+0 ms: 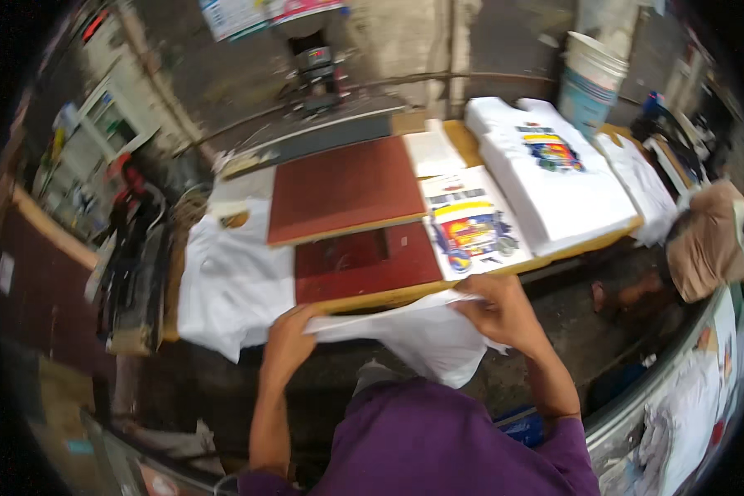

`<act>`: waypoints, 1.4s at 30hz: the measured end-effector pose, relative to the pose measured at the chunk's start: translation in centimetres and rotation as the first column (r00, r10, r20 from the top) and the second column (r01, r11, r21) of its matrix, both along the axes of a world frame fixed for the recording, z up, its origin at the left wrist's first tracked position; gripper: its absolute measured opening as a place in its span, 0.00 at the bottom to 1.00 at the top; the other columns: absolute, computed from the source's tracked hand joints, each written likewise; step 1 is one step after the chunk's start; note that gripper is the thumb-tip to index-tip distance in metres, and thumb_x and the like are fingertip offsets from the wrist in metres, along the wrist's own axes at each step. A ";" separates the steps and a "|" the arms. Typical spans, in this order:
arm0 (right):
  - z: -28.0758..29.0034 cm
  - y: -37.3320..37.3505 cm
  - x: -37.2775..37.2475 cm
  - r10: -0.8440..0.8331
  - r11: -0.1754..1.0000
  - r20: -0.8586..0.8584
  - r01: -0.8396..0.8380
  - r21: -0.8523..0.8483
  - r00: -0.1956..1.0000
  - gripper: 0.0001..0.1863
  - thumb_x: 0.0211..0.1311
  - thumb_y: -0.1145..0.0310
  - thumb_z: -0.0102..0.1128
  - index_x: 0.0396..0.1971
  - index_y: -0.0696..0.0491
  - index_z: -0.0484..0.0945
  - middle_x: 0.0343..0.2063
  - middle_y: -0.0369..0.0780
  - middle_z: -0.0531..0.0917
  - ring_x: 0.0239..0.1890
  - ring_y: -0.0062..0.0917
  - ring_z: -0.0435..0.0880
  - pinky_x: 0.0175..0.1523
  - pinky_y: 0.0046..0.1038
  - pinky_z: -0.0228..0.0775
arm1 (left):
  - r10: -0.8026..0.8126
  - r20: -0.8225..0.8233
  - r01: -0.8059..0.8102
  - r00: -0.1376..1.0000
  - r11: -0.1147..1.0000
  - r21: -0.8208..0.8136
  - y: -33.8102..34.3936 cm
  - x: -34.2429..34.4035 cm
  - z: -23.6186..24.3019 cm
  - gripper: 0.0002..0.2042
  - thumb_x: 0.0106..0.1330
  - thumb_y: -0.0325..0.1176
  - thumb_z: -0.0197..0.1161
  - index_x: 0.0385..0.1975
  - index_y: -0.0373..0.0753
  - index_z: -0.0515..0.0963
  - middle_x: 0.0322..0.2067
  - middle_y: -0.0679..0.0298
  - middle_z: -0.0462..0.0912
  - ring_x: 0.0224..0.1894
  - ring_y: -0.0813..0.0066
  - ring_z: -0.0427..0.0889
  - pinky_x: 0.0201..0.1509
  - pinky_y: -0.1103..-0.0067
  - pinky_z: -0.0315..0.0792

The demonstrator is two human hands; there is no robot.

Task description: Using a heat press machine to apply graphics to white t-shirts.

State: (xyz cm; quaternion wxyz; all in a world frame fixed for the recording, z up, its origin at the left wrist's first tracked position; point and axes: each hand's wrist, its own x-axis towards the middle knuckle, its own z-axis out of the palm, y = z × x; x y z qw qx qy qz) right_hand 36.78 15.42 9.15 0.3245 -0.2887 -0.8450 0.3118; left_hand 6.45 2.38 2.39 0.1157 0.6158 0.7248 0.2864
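Note:
In front of me hangs a white T-shirt [430, 339], its upper edge stretched between my hands and the rest drooping toward my body. My left hand [291, 337] is closed on one end, by the bench's front edge. At the other end my right hand [498, 312] pinches the fabric. Just beyond lies a dark red board [405, 264], with a larger red-brown board [347, 190] above it, partly covering it. Right of them rests a white printed piece [471, 219] with a colourful vehicle picture; whether it is cloth or paper I cannot tell.
White shirts [231, 277] drape over the bench's left side. A thick stack of white shirts [562, 194] with a printed top stands at the right, before a white and blue bucket [591, 87]. Another person's bent leg [636, 291] shows at far right.

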 end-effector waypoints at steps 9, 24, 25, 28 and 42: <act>-4.1 1.6 1.8 -0.302 0.795 0.333 0.043 0.605 0.893 0.07 0.46 0.64 0.63 0.26 0.47 0.76 0.26 0.32 0.77 0.39 0.28 0.74 0.39 0.32 0.66 | 0.048 0.051 -0.046 0.998 0.998 -0.041 -5.4 -4.6 2.5 0.10 0.63 0.24 0.57 0.42 0.30 0.79 0.35 0.47 0.82 0.37 0.52 0.81 0.43 0.69 0.75; -7.2 7.6 4.7 -0.230 0.895 -0.485 -0.012 -0.445 0.843 0.07 0.51 0.73 0.61 0.20 0.62 0.79 0.25 0.49 0.83 0.26 0.29 0.82 0.30 0.24 0.73 | 0.176 0.722 -0.338 0.669 0.937 0.085 -7.4 -12.9 0.8 0.08 0.47 0.15 0.60 0.27 0.32 0.78 0.25 0.73 0.76 0.29 0.87 0.71 0.34 0.86 0.66; -6.8 9.2 3.6 -0.139 0.920 -0.549 -0.098 -0.380 0.824 0.06 0.53 0.74 0.59 0.22 0.60 0.78 0.22 0.47 0.81 0.25 0.28 0.81 0.29 0.24 0.73 | 0.127 0.708 -0.299 0.695 0.946 0.124 -7.0 -13.7 1.9 0.07 0.47 0.15 0.60 0.25 0.32 0.78 0.25 0.73 0.77 0.28 0.87 0.72 0.33 0.86 0.66; -7.9 16.0 -0.9 -0.325 0.861 -0.622 -0.049 -0.506 0.712 0.10 0.56 0.67 0.60 0.31 0.59 0.79 0.26 0.41 0.82 0.28 0.26 0.82 0.34 0.24 0.76 | 0.214 0.747 -0.523 0.630 0.828 0.204 -0.4 -18.3 2.4 0.13 0.50 0.19 0.60 0.37 0.33 0.77 0.33 0.66 0.79 0.35 0.79 0.76 0.41 0.83 0.71; -12.4 19.8 -9.4 -0.342 0.611 -0.294 -0.027 -0.791 0.893 0.13 0.65 0.63 0.58 0.40 0.59 0.79 0.29 0.35 0.83 0.29 0.19 0.81 0.34 0.23 0.74 | -0.051 0.987 -0.218 0.152 0.972 0.083 7.4 -23.2 -7.7 0.09 0.70 0.27 0.53 0.48 0.38 0.72 0.40 0.66 0.80 0.41 0.78 0.79 0.47 0.81 0.72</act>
